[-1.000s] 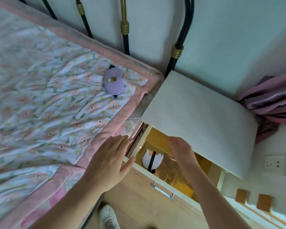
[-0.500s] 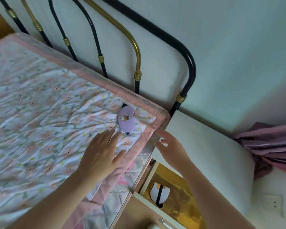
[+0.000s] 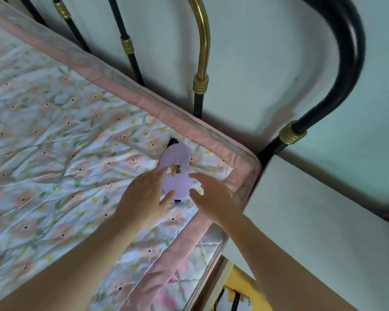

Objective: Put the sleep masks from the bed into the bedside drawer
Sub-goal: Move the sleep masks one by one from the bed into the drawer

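A lilac sleep mask [image 3: 176, 169] with a black strap lies on the floral quilt [image 3: 54, 142] near the bed's top right corner. My left hand [image 3: 144, 196] hovers at its left edge, fingers spread, fingertips over the mask. At the mask's lower right edge my right hand [image 3: 211, 194] is open, fingers apart. Neither hand holds anything. At the bottom, the open bedside drawer [image 3: 243, 286] with a yellow inside holds a white sleep mask [image 3: 230, 301] with a black strap, partly cut off by the frame.
The white top of the bedside cabinet [image 3: 319, 221] sits right of the bed. A black and brass metal headboard [image 3: 200, 63] runs along the pale wall. The quilt's pink border [image 3: 189, 122] edges the mattress corner.
Both hands moved from the drawer and bed edge up onto the quilt, closing in on the lilac mask from either side. The view tilted up and closer to the bed corner.
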